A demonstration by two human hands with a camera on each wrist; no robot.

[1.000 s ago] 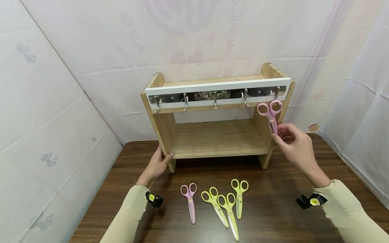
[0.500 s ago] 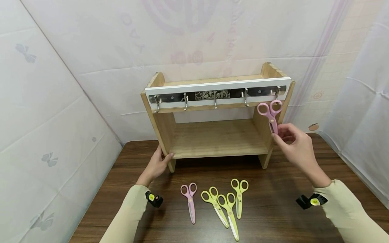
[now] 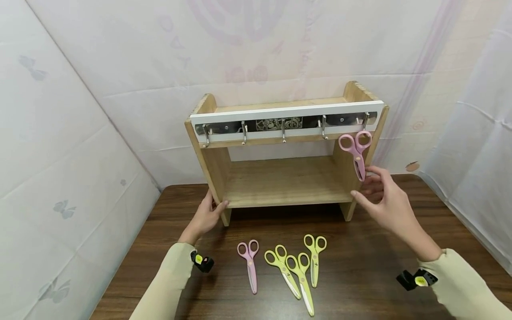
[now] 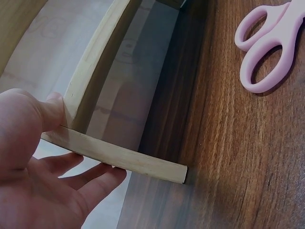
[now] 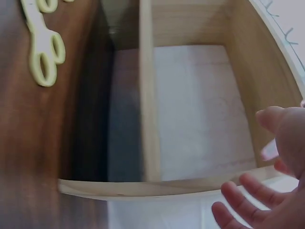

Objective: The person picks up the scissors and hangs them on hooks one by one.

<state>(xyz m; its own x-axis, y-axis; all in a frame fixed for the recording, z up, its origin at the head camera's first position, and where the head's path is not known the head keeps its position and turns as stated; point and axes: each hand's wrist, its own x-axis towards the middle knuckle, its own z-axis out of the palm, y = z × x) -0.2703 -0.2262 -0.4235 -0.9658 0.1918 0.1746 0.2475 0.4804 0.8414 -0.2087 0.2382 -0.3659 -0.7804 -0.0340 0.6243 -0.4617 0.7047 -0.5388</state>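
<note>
Pink scissors (image 3: 358,156) hang from the rightmost hook (image 3: 366,121) of the wooden shelf (image 3: 288,182), blades down. Just below and right of them is my right hand (image 3: 386,200), thumb and fingers spread apart and holding nothing. My left hand (image 3: 206,218) grips the shelf's left side panel; in the left wrist view the thumb lies on the front edge and the fingers (image 4: 102,183) reach behind the panel. A second pair of pink scissors (image 3: 250,266) lies on the table, beside three yellow-green scissors (image 3: 315,260), two of which touch or overlap.
Several metal hooks (image 3: 284,131) line the white rail (image 3: 256,114) across the shelf's top front, the others bare. The shelf stands on a dark wood table (image 3: 360,275). Pale patterned cloth (image 3: 120,66) hangs behind and along the sides.
My right hand has let go of the pink scissors' blades and moved slightly down, fingers spreading. The scissors stay on the hook. My left hand keeps its grip on the shelf.
</note>
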